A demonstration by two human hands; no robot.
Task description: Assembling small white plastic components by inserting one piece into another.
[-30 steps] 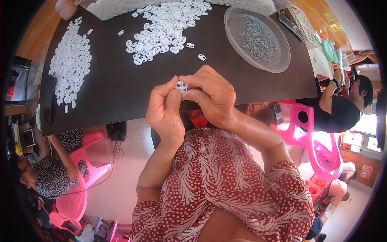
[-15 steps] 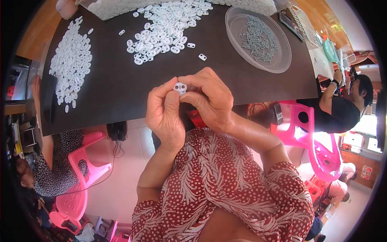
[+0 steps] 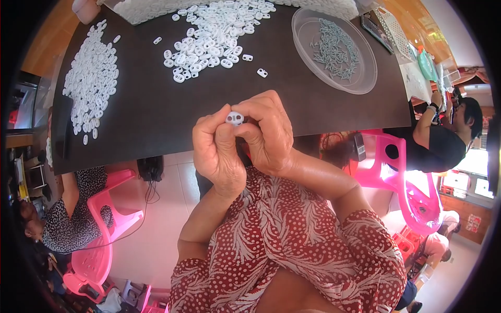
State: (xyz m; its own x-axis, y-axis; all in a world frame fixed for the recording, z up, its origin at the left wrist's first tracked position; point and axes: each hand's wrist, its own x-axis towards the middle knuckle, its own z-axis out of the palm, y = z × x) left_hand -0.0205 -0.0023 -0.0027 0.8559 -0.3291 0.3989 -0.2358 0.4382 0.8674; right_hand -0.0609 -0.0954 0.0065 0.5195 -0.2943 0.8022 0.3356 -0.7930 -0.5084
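Between the fingertips of both hands, above the table's near edge, is a small white cord lock (image 3: 235,118), an oval plastic piece with two dark holes facing up. My left hand (image 3: 218,148) pinches its left side with thumb and forefinger. My right hand (image 3: 269,130) pinches the right side the same way, its other fingers curled. Whether a smaller part is also between the fingers is hidden. A loose heap of similar white pieces (image 3: 216,44) lies beyond the hands. Two single ones, a near piece (image 3: 262,73) and a farther piece (image 3: 247,58), lie apart to its right.
At left on the dark table (image 3: 151,109) is another pile of white pieces (image 3: 91,78). A clear round tray (image 3: 368,83) at right holds small grey-green slender parts (image 3: 336,49). A phone (image 3: 377,34) lies beyond it. People sit at both sides near pink chairs (image 3: 402,182).
Both hands have shifted slightly right and toward me with the cord lock, which is tilted a little differently. The person at left has drawn an arm back from the table edge.
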